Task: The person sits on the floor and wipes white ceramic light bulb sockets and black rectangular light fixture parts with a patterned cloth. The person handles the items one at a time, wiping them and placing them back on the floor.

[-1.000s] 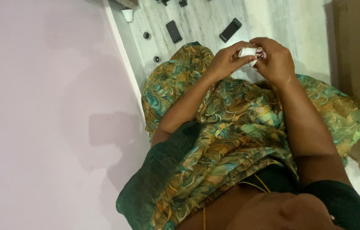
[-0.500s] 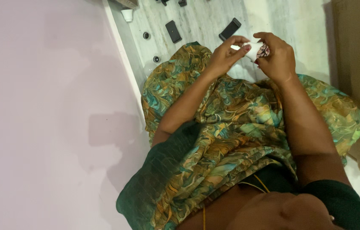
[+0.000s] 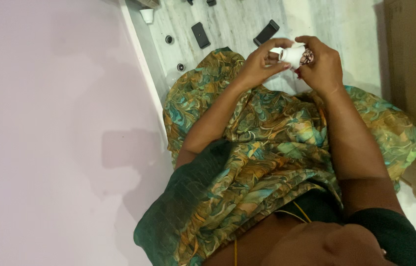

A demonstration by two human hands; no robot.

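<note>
Fabric with a marbled green and orange pattern (image 3: 277,148) fills the middle of the frame, and above it, in the upper centre, we hold a small white part (image 3: 292,55) between both hands. Our right hand (image 3: 321,66) is closed around its right end, where something dark red and patterned shows between the fingers; we cannot tell what this is. Our left hand (image 3: 257,64) pinches the left end with thumb and fingertips. To do this step well, we judge that the right hand should keep the part steady while the left fingertips work on it with small movements, because the piece is little and may slip down into the folds of the fabric. At the right edge lies a large brown cardboard sheet (image 3: 415,98), near our right forearm. On the pale floor (image 3: 237,19) in the upper part lie two black flat pieces (image 3: 200,35) (image 3: 266,33), two small dark rings (image 3: 169,39) (image 3: 180,67), and a small white cap (image 3: 147,16), all apart from the hands and not blocking them.
</note>
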